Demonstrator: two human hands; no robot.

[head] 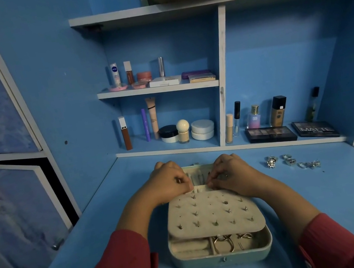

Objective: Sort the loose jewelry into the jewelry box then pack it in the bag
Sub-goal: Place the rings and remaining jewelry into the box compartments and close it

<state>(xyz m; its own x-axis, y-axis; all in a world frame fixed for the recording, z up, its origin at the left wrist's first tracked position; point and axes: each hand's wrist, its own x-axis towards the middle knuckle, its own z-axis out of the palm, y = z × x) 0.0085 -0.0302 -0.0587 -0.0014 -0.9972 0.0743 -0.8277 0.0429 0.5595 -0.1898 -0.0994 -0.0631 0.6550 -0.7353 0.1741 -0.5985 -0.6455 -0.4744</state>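
While both hands (pixel 171 182) pinch earring panel's (pixel 214 213) far edge | rings (pixel 291 162) lie right

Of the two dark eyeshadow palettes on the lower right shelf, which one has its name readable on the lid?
The right-hand palette, printed "MATTE" in large letters. The left palette shows only rows of shades, with no lettering legible.

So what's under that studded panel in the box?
Under the panel, the box shows cream rolls, a hoop and small metal pieces. The rest is covered.
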